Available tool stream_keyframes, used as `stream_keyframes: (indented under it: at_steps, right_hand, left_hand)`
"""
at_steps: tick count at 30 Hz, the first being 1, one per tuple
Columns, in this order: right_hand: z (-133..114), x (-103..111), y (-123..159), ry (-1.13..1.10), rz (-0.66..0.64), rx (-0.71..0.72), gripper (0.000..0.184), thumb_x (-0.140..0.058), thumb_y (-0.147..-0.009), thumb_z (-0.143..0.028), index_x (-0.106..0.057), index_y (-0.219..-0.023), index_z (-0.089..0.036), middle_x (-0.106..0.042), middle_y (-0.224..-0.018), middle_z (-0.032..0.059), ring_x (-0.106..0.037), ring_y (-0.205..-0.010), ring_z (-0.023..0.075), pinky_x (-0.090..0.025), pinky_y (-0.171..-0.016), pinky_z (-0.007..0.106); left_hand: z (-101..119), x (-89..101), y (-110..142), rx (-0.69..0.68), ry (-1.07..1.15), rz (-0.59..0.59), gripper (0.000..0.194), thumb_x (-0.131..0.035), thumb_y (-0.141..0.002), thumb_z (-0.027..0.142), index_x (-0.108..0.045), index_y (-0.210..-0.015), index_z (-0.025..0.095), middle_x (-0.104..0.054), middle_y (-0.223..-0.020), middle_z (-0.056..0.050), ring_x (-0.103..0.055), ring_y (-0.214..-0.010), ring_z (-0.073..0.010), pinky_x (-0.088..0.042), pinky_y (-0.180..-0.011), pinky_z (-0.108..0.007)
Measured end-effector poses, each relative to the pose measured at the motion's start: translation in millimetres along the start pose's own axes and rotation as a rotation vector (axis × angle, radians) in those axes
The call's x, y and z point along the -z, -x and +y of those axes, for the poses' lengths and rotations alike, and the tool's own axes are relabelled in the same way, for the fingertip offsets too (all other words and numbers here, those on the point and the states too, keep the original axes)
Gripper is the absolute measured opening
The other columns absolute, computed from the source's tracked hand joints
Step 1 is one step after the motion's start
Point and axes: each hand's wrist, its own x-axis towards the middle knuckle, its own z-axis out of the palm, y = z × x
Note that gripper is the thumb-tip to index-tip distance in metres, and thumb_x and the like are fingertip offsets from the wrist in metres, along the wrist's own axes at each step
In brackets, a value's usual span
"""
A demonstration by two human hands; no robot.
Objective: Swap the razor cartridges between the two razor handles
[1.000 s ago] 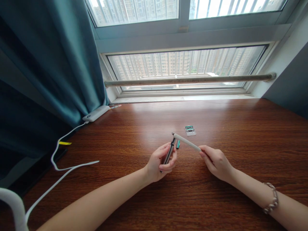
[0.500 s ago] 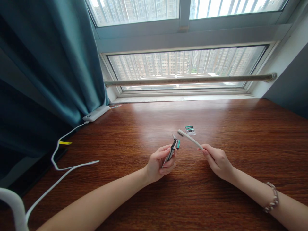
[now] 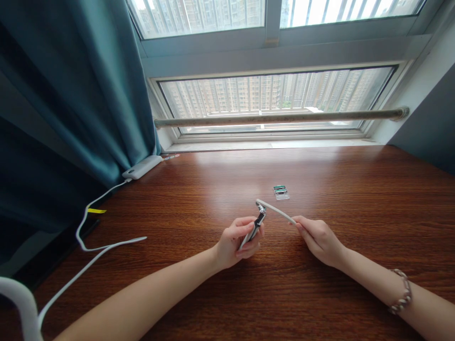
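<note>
Snugly curled, left fingers [image 3: 243, 230] round razor [image 3: 259, 220]; right fingers [image 3: 303, 222] pinching brush [image 3: 279, 211]

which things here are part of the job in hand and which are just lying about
Part of the job:
razor handle, in the left hand
white brush, in the right hand
clear cartridge case, probably

Just lying about:
white device
white cable
yellow strip

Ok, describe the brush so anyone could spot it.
Start at the brown table in front of the window. Over it, the right hand holds the brush by one end. It is slim and white, unlike the black-and-silver razor in the left hand.
</note>
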Motion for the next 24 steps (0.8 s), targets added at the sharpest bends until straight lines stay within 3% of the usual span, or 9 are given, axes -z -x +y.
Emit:
stream_keyframes:
  at_steps: [4,7,10,18,24]
  right_hand:
    - [0,0,0,-0.008,0.074,0.040,0.019,-0.031,-0.089,-0.019,-0.050,-0.092,-0.018,-0.044,-0.057,-0.0027,-0.042,-0.048,0.0108,-0.032,-0.052,0.023]
    - [0,0,0,-0.026,0.031,0.059,0.019,-0.032,-0.089,-0.019,-0.050,-0.096,-0.018,-0.048,-0.061,-0.0017,-0.045,-0.051,0.0108,-0.033,-0.054,0.022]
    - [1,-2,-2,-0.004,0.005,-0.013,0.019,-0.032,-0.090,-0.020,-0.050,-0.093,-0.018,-0.050,-0.063,-0.0008,-0.048,-0.053,0.0114,-0.033,-0.055,0.023]
    - [3,-3,0,0.039,0.206,-0.062,0.019,-0.032,-0.090,-0.021,-0.050,-0.091,-0.017,-0.039,-0.053,-0.0047,-0.038,-0.044,0.0097,-0.030,-0.049,0.022]
    - [0,0,2,0.004,0.190,0.005,0.017,-0.031,-0.090,-0.017,-0.048,-0.091,-0.018,-0.037,-0.055,-0.0052,-0.037,-0.044,0.0088,-0.029,-0.048,0.020]
  left_hand:
    - [-1,0.1,1,0.008,-0.028,0.005,0.020,-0.042,-0.081,0.025,-0.056,-0.080,0.011,-0.030,-0.041,0.006,-0.021,-0.029,-0.0027,-0.015,-0.028,-0.014]
    - [-1,0.3,1,0.011,-0.047,0.007,0.020,-0.043,-0.081,0.026,-0.056,-0.080,0.011,-0.031,-0.040,0.006,-0.021,-0.029,-0.0029,-0.014,-0.029,-0.014]
    - [-1,-1.1,1,0.005,-0.093,0.021,0.021,-0.045,-0.081,0.027,-0.057,-0.080,0.011,-0.031,-0.040,0.006,-0.021,-0.029,-0.0029,-0.014,-0.030,-0.016]
    - [-2,-8.5,-6,-0.144,-0.113,0.249,0.025,-0.048,-0.082,0.032,-0.057,-0.098,0.015,-0.043,-0.057,0.002,-0.036,-0.045,-0.0062,-0.024,-0.044,-0.020]
    - [-5,-7.7,-9,-0.238,-0.133,0.317,0.017,-0.058,-0.077,0.023,-0.057,-0.093,0.021,-0.050,-0.072,0.000,-0.043,-0.062,-0.0082,-0.030,-0.057,-0.021]
